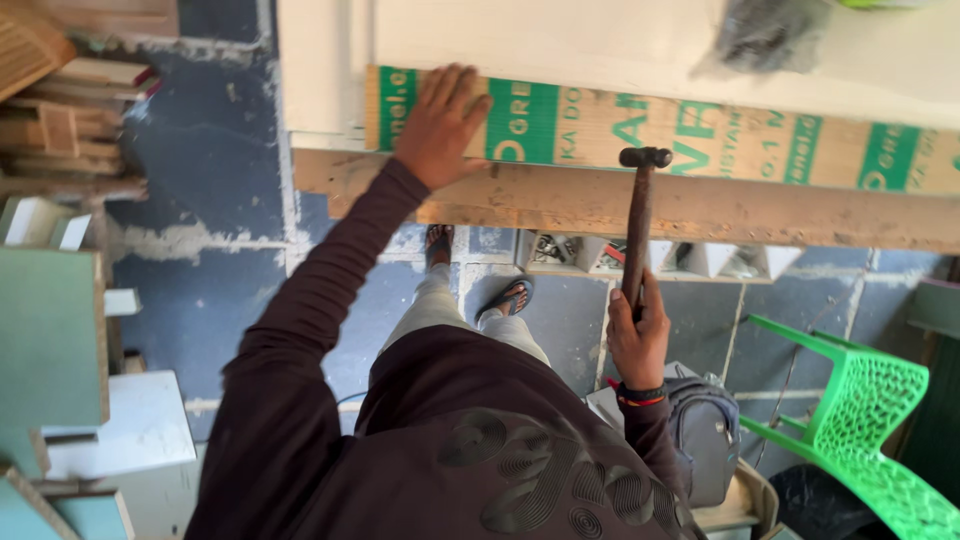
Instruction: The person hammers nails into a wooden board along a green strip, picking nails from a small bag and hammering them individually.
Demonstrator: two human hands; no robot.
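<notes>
Right hand [638, 345] grips hammer [638, 225], apparently head-up

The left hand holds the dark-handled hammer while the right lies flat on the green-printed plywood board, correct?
Not quite: the hands are swapped. In the head view, the right hand holds the dark-handled hammer, while the left hand lies flat on the green-printed plywood board.

A long printed label band [700, 135] runs along the face of the pale plywood board [600, 205] near the top of the view. It shows solid green rectangular blocks with light lettering, alternating with bare tan stretches carrying green lettering. Its left end lies under a flat hand [438, 125].
</notes>
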